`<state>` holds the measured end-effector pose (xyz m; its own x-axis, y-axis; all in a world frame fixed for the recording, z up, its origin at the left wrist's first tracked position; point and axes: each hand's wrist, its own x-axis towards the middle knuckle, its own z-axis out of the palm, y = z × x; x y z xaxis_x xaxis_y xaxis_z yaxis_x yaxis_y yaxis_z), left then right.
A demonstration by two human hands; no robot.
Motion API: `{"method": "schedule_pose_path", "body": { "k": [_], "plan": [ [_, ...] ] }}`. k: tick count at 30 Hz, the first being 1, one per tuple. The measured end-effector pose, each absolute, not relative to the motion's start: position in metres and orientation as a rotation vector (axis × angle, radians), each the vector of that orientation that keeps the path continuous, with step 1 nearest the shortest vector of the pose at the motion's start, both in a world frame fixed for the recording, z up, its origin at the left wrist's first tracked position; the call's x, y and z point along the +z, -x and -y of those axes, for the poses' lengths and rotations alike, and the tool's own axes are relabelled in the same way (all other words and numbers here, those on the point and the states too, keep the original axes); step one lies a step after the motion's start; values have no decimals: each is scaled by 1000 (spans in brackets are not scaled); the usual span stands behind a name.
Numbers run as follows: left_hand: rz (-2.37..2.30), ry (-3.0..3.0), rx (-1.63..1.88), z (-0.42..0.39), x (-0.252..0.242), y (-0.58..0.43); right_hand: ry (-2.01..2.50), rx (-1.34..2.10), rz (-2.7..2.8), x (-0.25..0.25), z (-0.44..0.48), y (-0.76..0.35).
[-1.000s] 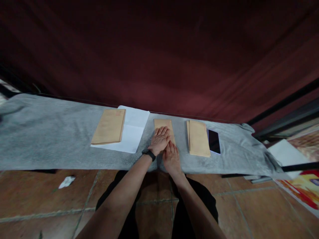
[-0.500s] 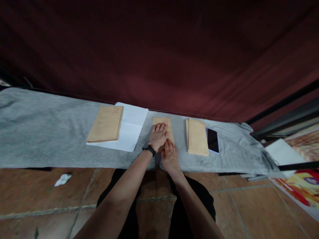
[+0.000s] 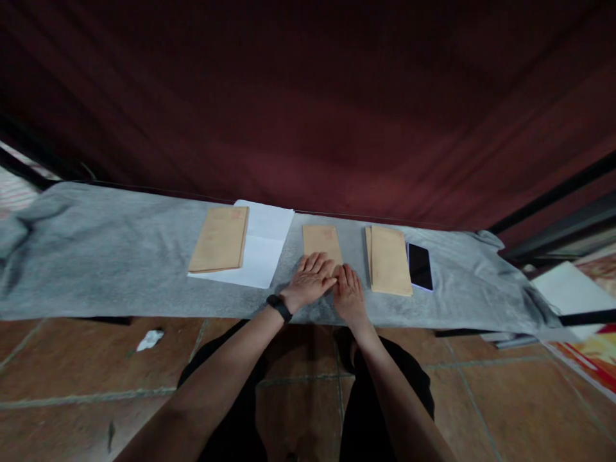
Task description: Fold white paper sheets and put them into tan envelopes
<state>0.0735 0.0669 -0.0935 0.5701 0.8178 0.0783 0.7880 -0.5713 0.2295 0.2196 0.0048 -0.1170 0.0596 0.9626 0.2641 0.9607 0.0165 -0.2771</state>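
A brown paper envelope (image 3: 321,239) with a faint reddish mark near its top right corner lies flat on the grey cloth. Across its near part rests my left hand (image 3: 308,281), palm down, fingers stretched out, a black band on the wrist. My right hand (image 3: 349,295) lies flat beside it, its fingertips at the envelope's lower right edge. Both hands are open and hold nothing. Together they hide the envelope's near end. To the left, a stack of brown envelopes (image 3: 219,240) sits partly over white paper sheets (image 3: 267,247). More brown envelopes (image 3: 391,260) lie at the right.
A dark-screened phone (image 3: 420,266) lies right of the right-hand envelopes. The grey cloth (image 3: 120,256) covers a long narrow surface, with a dark red curtain (image 3: 308,128) behind it. Below are the tiled floor (image 3: 96,359) and a crumpled white scrap (image 3: 150,339).
My left hand has slid toward me along the envelope, uncovering more of its far part and the reddish mark. My right hand has shifted slightly outward. The camera view has turned a little.
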Motion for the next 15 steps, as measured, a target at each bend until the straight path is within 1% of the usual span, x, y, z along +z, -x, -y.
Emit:
{"method": "schedule_pose_path", "body": {
  "k": [6, 15],
  "plan": [
    [-1342, -2668, 271, -48, -95, -61, 2021, -15, 1925, -118, -5, -232],
    [-1595, -2528, 232, -38, -88, -55, 1947, -64, 1858, -116, 0, -238]
  ]
}}
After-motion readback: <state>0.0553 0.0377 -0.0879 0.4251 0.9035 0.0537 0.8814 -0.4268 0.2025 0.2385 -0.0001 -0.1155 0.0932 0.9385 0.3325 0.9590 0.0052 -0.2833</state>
